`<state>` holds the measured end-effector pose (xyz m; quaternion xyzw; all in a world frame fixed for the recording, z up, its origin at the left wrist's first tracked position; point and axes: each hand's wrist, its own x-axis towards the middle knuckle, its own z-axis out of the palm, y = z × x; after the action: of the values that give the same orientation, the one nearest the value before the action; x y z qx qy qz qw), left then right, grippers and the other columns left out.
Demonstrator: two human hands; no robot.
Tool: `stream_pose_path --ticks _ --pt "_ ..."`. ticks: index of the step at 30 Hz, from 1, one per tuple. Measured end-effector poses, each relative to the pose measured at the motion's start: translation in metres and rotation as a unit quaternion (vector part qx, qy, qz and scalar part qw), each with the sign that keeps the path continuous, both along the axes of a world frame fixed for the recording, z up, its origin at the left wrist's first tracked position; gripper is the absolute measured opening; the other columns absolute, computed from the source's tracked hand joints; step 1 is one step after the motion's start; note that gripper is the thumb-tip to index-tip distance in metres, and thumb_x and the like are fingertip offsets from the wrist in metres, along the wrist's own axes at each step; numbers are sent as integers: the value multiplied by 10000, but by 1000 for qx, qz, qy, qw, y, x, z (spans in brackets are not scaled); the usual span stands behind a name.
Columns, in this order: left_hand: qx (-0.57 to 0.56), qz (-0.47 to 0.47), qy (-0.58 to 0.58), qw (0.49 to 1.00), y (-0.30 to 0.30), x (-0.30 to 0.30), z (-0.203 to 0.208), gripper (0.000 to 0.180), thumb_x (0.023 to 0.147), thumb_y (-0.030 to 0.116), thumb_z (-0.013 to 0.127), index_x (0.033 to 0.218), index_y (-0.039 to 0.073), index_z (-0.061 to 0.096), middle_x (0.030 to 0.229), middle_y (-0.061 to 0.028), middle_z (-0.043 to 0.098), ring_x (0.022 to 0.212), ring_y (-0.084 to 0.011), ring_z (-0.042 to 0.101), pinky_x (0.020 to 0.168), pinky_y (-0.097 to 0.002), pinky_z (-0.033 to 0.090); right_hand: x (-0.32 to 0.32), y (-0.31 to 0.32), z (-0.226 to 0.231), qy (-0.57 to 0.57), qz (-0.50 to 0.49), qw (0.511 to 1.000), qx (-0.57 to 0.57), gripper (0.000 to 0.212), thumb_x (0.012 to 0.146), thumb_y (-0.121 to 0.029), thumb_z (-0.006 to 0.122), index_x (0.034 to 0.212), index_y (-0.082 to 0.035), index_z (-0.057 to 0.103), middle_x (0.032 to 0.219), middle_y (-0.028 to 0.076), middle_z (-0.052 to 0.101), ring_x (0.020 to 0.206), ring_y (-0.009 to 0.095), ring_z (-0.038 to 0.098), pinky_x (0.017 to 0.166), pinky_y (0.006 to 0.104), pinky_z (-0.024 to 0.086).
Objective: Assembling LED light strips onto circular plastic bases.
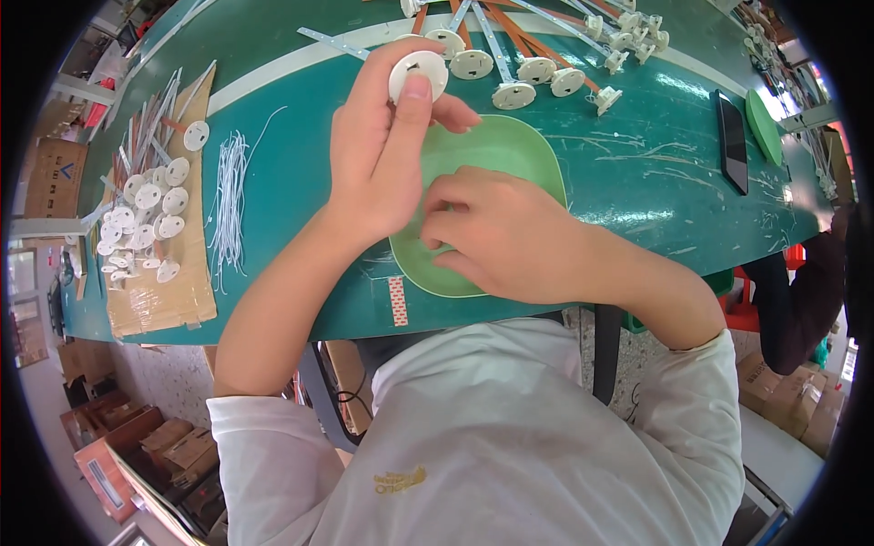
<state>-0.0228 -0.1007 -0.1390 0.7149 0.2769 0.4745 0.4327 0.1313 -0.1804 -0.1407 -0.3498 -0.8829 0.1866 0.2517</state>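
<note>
My left hand [371, 155] is closed round a white round disc piece [407, 73], with the thumb pressed on its flat face, which has a small dark slot. A pale perforated strip [332, 42] sticks out beyond that hand to the upper left, apparently joined to the disc. Over a light green tray [549, 164], my right hand [510, 235] has its fingers curled in together. Whatever it holds, if anything, is hidden. The hand covers much of the tray's inside.
Several white discs on brown and pale strips [513, 95] lie beyond the tray. More discs [141, 214] are heaped on cardboard [168, 309] at left, beside a bundle of white wires [231, 205]. A black phone [731, 144] lies at right. Another person's dark-clothed leg [790, 314] shows there.
</note>
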Motion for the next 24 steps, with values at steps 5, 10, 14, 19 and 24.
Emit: stream_pose_path --ticks 5,10,14,19,24 --pt "4 -5 -7 1000 1 0 -1 322 1072 272 358 1266 56 497 843 -96 708 770 -133 668 732 -285 517 -1 0 5 -28 4 998 -50 168 751 -75 718 885 -59 619 886 93 617 812 310 623 742 415 506" --pt "-29 -25 -40 998 1 -3 3 271 1038 188 461 1262 41 499 866 -92 692 800 -131 673 746 -285 518 8 5 12 64 -30 994 -82 84 804 -41 693 858 -42 629 811 98 649 757 277 660 672 357 513" --pt "-60 -18 -86 994 -7 -3 14 371 910 -3 654 1251 28 510 896 -73 677 853 -130 680 822 -285 513 25 13 30 185 -134 970 -83 61 840 -18 687 883 -6 646 866 95 694 789 189 701 676 288 537" --pt "-25 -32 -56 998 -5 -6 13 486 812 -60 741 1240 25 527 930 -48 675 886 -118 681 888 -285 492 31 16 28 265 -159 950 -52 76 874 14 671 945 26 647 916 64 710 838 118 693 758 267 568" --pt "-6 -39 -28 999 -3 -9 15 486 789 -65 758 1219 21 548 995 -29 662 905 -102 676 891 -280 491 29 13 30 264 -175 944 -90 196 868 5 685 1042 19 596 907 82 712 819 115 692 757 270 569"
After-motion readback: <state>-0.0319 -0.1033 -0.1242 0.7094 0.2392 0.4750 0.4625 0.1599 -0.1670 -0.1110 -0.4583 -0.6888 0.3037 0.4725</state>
